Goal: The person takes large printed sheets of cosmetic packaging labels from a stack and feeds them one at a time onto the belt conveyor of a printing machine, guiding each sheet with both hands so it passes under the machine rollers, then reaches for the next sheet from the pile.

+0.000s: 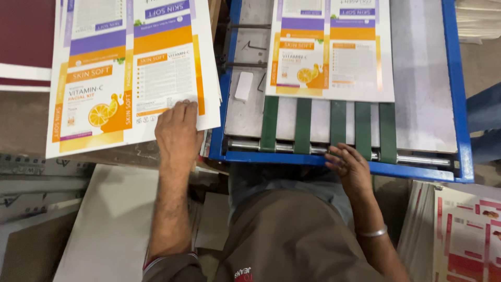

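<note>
My left hand (178,130) lies flat on the near right corner of a stack of printed carton sheets (125,73), white with orange and purple panels and an orange-slice picture. My right hand (348,166) rests with curled fingers on the blue front edge of a feeder machine (292,157), touching the metal roller just below several green belts (302,125). One more printed sheet (331,49) of the same kind lies on the machine's grey bed above the belts. A silver bangle sits on my right wrist.
A small white block (243,85) lies on the grey bed left of the sheet. Plain white boards (112,219) lean at lower left. Red-and-white printed sheets (467,235) are stacked at lower right. A dark red board (26,36) sits at top left.
</note>
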The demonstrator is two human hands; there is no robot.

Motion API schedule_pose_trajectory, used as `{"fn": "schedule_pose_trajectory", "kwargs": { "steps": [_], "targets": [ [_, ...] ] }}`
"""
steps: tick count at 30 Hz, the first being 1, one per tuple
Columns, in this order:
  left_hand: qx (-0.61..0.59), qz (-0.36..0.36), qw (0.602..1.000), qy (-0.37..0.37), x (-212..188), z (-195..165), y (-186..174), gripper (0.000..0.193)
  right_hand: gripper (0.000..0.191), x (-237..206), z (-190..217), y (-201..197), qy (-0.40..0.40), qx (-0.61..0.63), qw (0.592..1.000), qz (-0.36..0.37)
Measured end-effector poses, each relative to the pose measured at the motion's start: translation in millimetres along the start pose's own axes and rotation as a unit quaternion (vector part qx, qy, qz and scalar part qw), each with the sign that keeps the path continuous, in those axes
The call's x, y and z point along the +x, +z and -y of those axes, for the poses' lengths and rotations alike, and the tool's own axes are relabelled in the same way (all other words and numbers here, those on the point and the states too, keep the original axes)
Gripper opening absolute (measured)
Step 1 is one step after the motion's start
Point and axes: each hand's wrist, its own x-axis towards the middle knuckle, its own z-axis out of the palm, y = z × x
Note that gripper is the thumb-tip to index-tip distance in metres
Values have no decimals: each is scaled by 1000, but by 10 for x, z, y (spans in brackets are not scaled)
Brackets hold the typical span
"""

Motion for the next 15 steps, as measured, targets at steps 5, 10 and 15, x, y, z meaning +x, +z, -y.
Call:
{"fn": "schedule_pose_trajectory", "kwargs": {
  "steps": [5,10,15],
  "targets": [
    [-154,26,986,-54,2,255,-200,41,45,62,102,300,-8,-42,994,97],
    [-156,-9,985,-65,-66,-205,-60,45,44,46,71,748,-20,-20,954,299],
    [-119,90,988,49,-266,-1367,189,52,44,-24,-39,1080,23,77,932,354]
  ]
}}
